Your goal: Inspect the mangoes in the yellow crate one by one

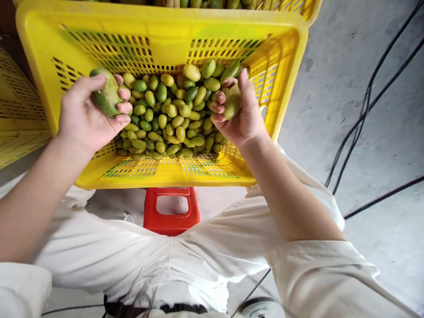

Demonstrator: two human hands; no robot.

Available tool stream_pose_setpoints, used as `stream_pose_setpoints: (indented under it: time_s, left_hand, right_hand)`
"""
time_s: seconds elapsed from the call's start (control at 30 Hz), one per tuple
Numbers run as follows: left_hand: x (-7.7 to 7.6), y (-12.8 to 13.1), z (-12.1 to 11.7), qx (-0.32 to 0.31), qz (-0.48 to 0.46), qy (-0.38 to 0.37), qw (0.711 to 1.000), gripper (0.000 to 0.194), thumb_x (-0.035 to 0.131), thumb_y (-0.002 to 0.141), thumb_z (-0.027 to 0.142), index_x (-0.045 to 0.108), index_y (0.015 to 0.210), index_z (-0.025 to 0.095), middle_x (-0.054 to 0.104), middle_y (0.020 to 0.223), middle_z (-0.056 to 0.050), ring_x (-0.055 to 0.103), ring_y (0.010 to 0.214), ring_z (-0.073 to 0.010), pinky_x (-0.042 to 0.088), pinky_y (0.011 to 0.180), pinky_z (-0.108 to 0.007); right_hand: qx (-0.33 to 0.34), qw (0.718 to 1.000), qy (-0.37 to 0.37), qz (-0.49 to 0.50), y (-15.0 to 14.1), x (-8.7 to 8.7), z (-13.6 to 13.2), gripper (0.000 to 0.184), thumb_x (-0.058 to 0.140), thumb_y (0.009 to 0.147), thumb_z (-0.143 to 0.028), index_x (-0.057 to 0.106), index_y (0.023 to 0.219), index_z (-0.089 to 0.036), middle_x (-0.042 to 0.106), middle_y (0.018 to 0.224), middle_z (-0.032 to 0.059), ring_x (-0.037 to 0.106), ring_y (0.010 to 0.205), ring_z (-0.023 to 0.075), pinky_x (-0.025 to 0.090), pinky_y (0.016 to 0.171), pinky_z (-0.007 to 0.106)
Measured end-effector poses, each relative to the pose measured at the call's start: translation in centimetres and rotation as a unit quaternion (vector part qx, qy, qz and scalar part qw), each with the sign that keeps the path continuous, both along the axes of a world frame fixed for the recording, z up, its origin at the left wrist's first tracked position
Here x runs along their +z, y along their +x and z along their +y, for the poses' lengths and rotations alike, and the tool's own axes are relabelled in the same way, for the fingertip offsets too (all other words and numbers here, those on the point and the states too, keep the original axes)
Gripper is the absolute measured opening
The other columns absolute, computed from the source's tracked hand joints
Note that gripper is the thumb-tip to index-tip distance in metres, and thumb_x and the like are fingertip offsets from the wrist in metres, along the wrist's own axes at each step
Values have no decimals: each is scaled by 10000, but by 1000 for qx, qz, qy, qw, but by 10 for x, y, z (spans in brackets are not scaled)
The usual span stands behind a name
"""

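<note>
Over the left side of a yellow plastic crate [172,179], my left hand [79,110] is closed around a large green oval fruit [106,93] with paler patches. The fingers of my right hand [247,117] wrap a yellow-green oval fruit [232,102], held above the crate's right side. Between and below both hands lies a heap of similar fruits [172,110] in the crate, ranging from dark green to yellow. They look like small cucumbers or melons, but I cannot tell the exact kind.
A red plastic stool [171,225] stands between my legs, just in front of the crate. Another yellow crate [281,5] with fruit adjoins the far side, and more yellow crate lattice [20,106] is at left. Black cables [367,106] cross the grey floor [331,79] at right.
</note>
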State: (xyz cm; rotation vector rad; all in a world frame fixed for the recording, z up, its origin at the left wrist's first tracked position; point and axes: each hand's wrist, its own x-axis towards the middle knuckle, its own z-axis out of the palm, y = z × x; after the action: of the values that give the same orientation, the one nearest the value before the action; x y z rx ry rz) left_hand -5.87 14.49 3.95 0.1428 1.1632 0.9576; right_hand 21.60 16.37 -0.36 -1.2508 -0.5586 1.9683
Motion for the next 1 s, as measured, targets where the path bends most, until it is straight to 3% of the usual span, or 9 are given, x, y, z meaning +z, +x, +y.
stream_pose_setpoints:
  time_s: [0.1, 0.2, 0.33, 0.57, 0.7, 0.83, 0.9, 1.0]
  left_hand:
    - [0, -1, 0, 1, -3, -3, 1000, 140, 540, 798, 260, 601, 827, 139, 536, 711, -33, 477, 547, -81, 380, 408, -164]
    - [0, -1, 0, 1, -1, -1, 1000, 136, 546, 797, 259, 602, 830, 139, 547, 705, -35, 477, 547, -83, 383, 408, -169]
    - [0, -1, 0, 0, 4, 1, 1000, 127, 567, 781, 268, 606, 817, 153, 557, 697, -41, 471, 538, -90, 378, 394, -178]
    - [-1, 0, 0, 1, 6, -2, 1000, 132, 618, 745, 264, 605, 816, 153, 566, 694, -29, 481, 534, -85, 370, 401, -189]
    - [-1, -1, 0, -2, 8, -2, 1000, 142, 628, 739, 272, 610, 816, 154, 572, 697, -28, 483, 540, -88, 369, 405, -199]
    - [-1, 0, 1, -5, 14, -3, 1000, 125, 576, 780, 279, 618, 803, 163, 553, 712, -39, 475, 540, -93, 375, 405, -198]
    - [-1, -1, 1, -2, 12, -3, 1000, 127, 574, 774, 272, 612, 808, 155, 542, 711, -35, 474, 537, -88, 372, 403, -187]
    - [-1, -2, 1, -2, 0, 0, 1000, 131, 579, 773, 261, 601, 824, 143, 544, 707, -26, 483, 546, -81, 381, 409, -171]
  right_hand:
    - [-2, 1000, 5, 20, -3, 3, -1, 315, 749, 720, -526, 555, 860, -320, 674, 854, -32, 649, 1004, 208, 549, 749, 316]
    - [-24, 998, 19, 61, -4, 0, -3, 357, 837, 637, -364, 575, 876, -329, 694, 941, -55, 626, 1104, 192, 542, 911, 316]
    - [-23, 999, 19, 41, -3, -5, -4, 307, 828, 697, -416, 542, 739, -313, 633, 760, -33, 595, 846, 176, 515, 746, 310]
    - [-40, 999, 10, 9, 0, -11, 0, 443, 868, 640, -493, 469, 675, -305, 522, 623, -37, 554, 764, 182, 449, 631, 299]
    - [-37, 999, 12, 23, -1, -3, 2, 397, 773, 697, -610, 527, 765, -306, 604, 729, -26, 619, 892, 203, 515, 703, 308]
    - [-6, 999, 14, 50, -3, 2, 0, 359, 797, 649, -469, 587, 897, -315, 705, 953, -21, 622, 1098, 221, 547, 847, 330]
    - [-10, 998, 0, 64, -4, 2, -2, 383, 826, 611, -403, 596, 904, -312, 707, 967, -26, 621, 1081, 206, 540, 878, 310]
    - [-8, 999, -24, 35, -4, 1, -4, 354, 822, 633, -462, 549, 800, -311, 665, 825, -22, 614, 912, 193, 539, 766, 302]
